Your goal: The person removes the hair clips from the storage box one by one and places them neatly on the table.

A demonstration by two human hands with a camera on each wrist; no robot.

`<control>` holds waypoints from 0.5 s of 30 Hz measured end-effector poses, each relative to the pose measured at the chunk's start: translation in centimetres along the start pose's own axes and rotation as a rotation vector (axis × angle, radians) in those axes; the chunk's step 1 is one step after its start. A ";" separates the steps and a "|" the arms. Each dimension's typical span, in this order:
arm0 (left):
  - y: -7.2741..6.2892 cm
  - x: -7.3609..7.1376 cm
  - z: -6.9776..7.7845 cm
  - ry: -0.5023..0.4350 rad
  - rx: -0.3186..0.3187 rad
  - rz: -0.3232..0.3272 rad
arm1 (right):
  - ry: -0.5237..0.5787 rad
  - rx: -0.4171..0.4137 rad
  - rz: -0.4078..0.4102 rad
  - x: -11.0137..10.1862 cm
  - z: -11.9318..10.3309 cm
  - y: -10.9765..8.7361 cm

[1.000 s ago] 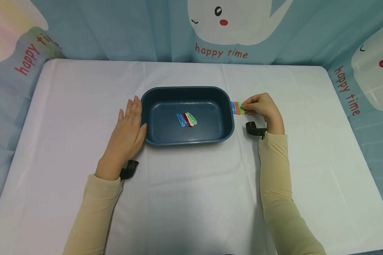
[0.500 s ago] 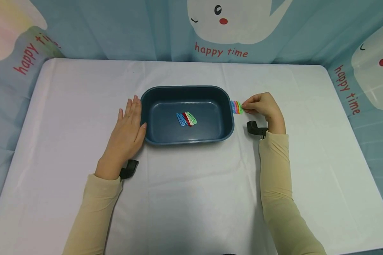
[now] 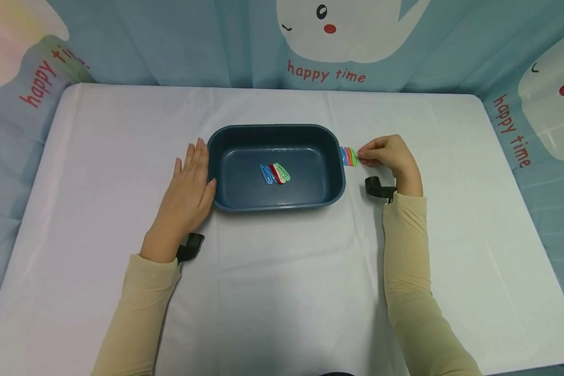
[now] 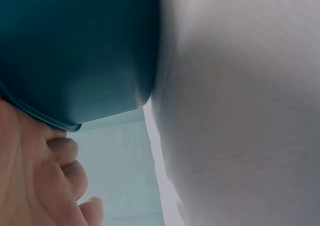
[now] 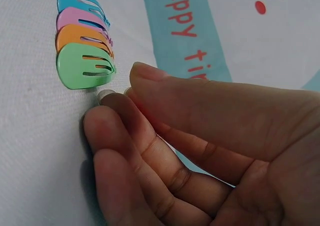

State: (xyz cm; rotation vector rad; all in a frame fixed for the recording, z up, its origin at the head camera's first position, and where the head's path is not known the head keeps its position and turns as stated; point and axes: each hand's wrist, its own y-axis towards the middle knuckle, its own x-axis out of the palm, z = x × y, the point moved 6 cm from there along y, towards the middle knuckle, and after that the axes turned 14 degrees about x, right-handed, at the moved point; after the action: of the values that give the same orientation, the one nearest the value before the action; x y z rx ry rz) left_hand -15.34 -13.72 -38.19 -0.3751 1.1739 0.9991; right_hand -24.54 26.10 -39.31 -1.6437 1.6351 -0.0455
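A dark blue rectangular basin [image 3: 305,196] sits on the white table, with several hair clips [image 3: 275,173] in blue, red, white and green inside. My left hand [image 3: 183,201] lies flat along the basin's left end, fingers straight and pointing away, touching its rim. Against the right end, on the cloth, blue, pink, orange and green snap hair clips overlap in a row. In the right wrist view, the green clip [image 5: 82,68] is nearest my right hand [image 3: 389,156]. Its thumb and bent fingers are close together just beside that clip, holding nothing.
White cloth [image 3: 272,271] covers the table. A blue curtain [image 3: 183,42] with cartoon figures and red lettering hangs behind and at both sides. Black wrist cameras sit under both wrists; a dark rounded object [image 3: 337,374] shows at the bottom edge.
The green clip has shifted slightly left, closer to the other clips in the row, and the right fingertips have come away from it. The left hand and basin keep their places.
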 end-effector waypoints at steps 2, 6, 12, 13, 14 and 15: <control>0.0 0.0 0.0 -0.001 -0.002 -0.003 | 0.005 -0.001 0.001 0.0 0.0 0.0; 0.0 0.0 0.0 -0.003 -0.004 -0.004 | 0.020 0.005 -0.001 -0.1 0.1 0.0; 0.0 -0.1 0.1 -0.005 -0.005 -0.003 | 0.033 0.000 0.000 -0.2 -0.1 -0.1; 0.0 -0.1 0.1 -0.006 -0.005 -0.003 | 0.036 0.001 0.000 -0.3 -0.1 -0.2; 0.0 -0.1 0.0 -0.006 -0.005 -0.003 | 0.036 0.000 0.000 -0.3 -0.2 -0.2; 0.0 -0.1 0.0 -0.007 -0.005 -0.003 | 0.038 -0.001 0.001 -0.3 -0.2 -0.3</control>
State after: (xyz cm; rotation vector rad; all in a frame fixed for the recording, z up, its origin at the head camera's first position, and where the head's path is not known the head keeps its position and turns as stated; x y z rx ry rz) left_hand -15.34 -13.70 -38.10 -0.3768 1.1646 1.0001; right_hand -24.44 26.22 -38.81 -1.6522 1.6649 -0.0756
